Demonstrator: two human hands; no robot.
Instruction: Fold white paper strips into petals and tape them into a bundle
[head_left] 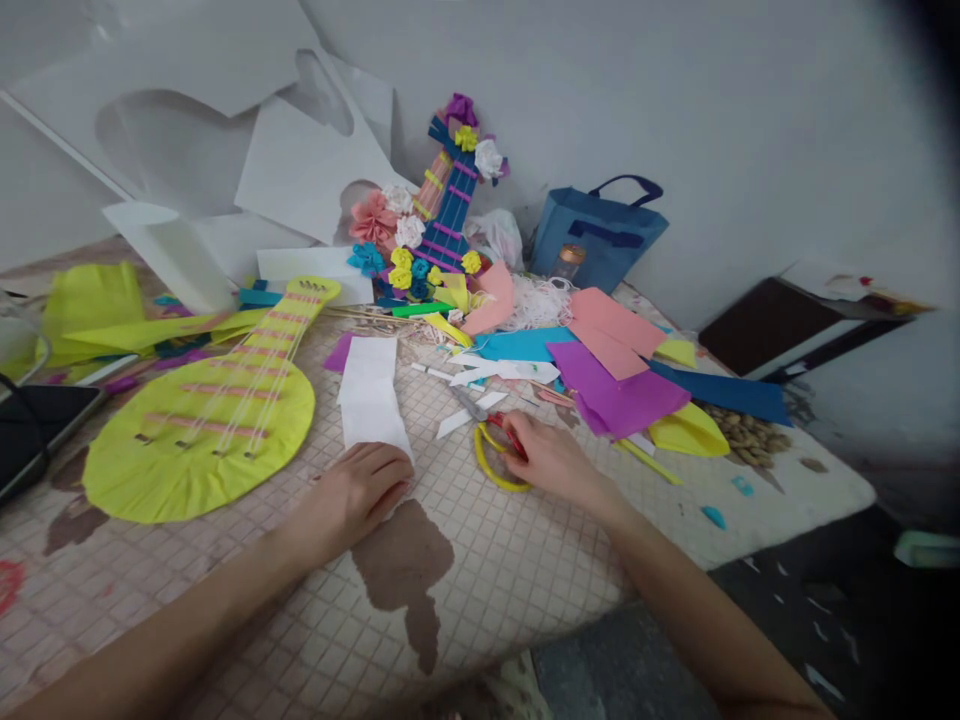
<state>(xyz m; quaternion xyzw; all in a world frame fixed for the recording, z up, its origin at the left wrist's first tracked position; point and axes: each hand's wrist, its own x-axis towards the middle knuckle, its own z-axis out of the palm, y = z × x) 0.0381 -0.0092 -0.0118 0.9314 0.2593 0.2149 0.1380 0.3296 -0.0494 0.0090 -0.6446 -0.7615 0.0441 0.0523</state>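
Observation:
My left hand [360,492] rests on the lower end of a white paper strip [369,385], its fingers together over the paper. My right hand [551,455] has its fingers closed round a handle of the scissors [495,455], which have one red and one yellow handle loop. The blades point up and to the left, towards small white paper scraps. A yellow paper instrument [217,420] with pink bars and white strings lies to the left of the white strip.
Behind are a blue paper guitar neck [450,215] with paper flowers, a blue bag [596,235] and white cut sheets [300,160]. Purple paper [615,390], pink paper [615,330] and peanuts [750,435] lie at the right. A dark device [45,430] sits at the left edge.

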